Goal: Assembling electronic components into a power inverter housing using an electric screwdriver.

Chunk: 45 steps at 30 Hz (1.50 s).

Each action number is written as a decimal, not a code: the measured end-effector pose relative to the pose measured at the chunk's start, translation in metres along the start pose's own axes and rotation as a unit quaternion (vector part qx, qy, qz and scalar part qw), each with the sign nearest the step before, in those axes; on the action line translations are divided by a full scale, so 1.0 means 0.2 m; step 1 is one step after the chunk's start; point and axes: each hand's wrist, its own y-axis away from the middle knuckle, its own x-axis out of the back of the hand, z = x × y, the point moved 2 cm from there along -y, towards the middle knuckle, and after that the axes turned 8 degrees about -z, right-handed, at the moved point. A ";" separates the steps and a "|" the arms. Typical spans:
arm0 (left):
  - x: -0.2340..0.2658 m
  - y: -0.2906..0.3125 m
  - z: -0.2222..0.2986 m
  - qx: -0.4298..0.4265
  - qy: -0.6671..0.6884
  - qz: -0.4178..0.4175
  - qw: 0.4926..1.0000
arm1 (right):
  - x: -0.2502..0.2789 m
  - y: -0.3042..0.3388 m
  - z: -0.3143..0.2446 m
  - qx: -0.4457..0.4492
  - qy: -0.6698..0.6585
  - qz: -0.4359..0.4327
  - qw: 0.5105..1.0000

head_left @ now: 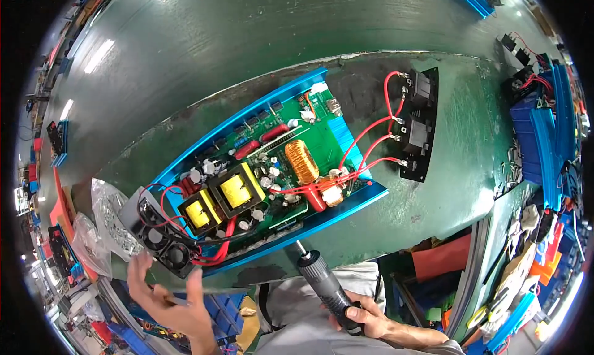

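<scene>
My right hand [366, 318] is wrapped round a black electric screwdriver [328, 290], its metal tip pointing up toward the lower edge of a blue metal housing [266, 240]. Fingers apart and holding nothing, my left hand [170, 302] is raised just below the fan panel [166, 246] at the housing's left end. Inside the housing lies a green circuit board [318, 132] with two yellow transformers [236, 190] and a copper coil [301, 161]. Red wires [365, 135] run from the board to a black socket panel [422, 126] on the right.
Clear plastic bags [111, 209] lie left of the housing on the green table [461, 197]. A blue bin [526, 132] and more blue housings [560, 138] stand at the right. Below the table edge is an open drawer space with a red sheet [442, 256].
</scene>
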 end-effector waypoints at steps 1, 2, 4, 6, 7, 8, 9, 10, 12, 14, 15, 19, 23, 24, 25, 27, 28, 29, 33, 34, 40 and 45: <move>-0.01 0.00 -0.03 0.045 0.083 -0.003 0.995 | 0.00 0.00 0.01 0.000 0.001 0.001 1.000; 0.01 0.00 -0.03 0.050 0.085 -0.004 0.995 | 0.01 0.01 0.01 -0.001 0.002 0.002 1.000; 0.05 -0.03 -0.02 0.108 0.135 -0.065 0.983 | 0.01 0.01 0.00 -0.005 0.003 0.007 1.000; -0.01 -0.06 -0.09 0.090 0.217 -0.031 0.971 | 0.03 0.01 -0.01 -0.001 0.022 0.013 1.000; -0.04 -0.05 -0.21 0.123 0.282 -0.073 0.949 | 0.03 0.01 -0.01 -0.002 0.023 0.015 1.000; -0.06 -0.06 -0.26 0.155 0.343 -0.115 0.919 | 0.02 0.00 -0.01 0.010 0.025 0.014 1.000; -0.03 -0.07 -0.29 0.188 0.344 -0.143 0.909 | 0.01 -0.01 -0.01 0.023 0.027 0.012 0.999; -0.02 -0.09 -0.31 0.189 0.344 -0.145 0.908 | 0.01 -0.01 0.00 0.022 0.025 0.014 0.999; -0.02 -0.12 -0.34 0.221 0.373 -0.162 0.887 | 0.01 0.00 0.00 0.014 0.019 0.014 1.000; -0.08 -0.12 -0.27 0.212 0.400 -0.137 0.881 | 0.00 0.00 0.00 0.011 0.020 0.015 1.000; -0.11 -0.12 -0.24 0.201 0.427 -0.110 0.875 | 0.00 0.00 0.00 0.010 0.021 0.015 1.000; -0.14 -0.15 -0.31 0.247 0.400 -0.131 0.873 | 0.03 0.03 0.00 -0.003 0.035 0.019 0.999; -0.13 -0.16 -0.30 0.211 0.377 -0.160 0.888 | 0.01 0.03 -0.01 -0.004 0.028 0.001 1.000; -0.13 -0.16 -0.30 0.211 0.377 -0.160 0.888 | 0.02 0.03 -0.01 -0.007 0.025 -0.005 1.000; -0.13 -0.16 -0.29 0.215 0.380 -0.161 0.885 | 0.02 0.03 -0.01 -0.008 0.025 -0.006 1.000; -0.12 -0.16 -0.30 0.221 0.380 -0.157 0.885 | 0.02 0.03 -0.02 -0.005 0.030 -0.003 1.000; -0.12 -0.16 -0.32 0.221 0.373 -0.152 0.888 | 0.02 0.02 -0.03 -0.008 0.029 -0.008 1.000; -0.10 -0.15 -0.33 0.222 0.363 -0.144 0.894 | 0.02 0.02 -0.04 -0.007 0.033 -0.005 0.999; -0.01 -0.24 0.08 -0.009 -0.004 0.054 0.999 | 0.04 0.04 -0.03 -0.011 0.066 0.026 0.997; 0.02 -0.18 0.04 -0.044 0.010 0.076 0.996 | 0.03 0.05 -0.04 -0.012 0.071 0.036 0.997; -0.15 -0.19 0.37 -0.355 -0.079 -0.259 0.895 | 0.03 0.05 -0.03 0.014 0.045 -0.013 0.999; -0.23 -0.16 0.40 -0.394 -0.133 -0.274 0.867 | -0.02 0.01 0.01 0.014 -0.034 0.034 0.999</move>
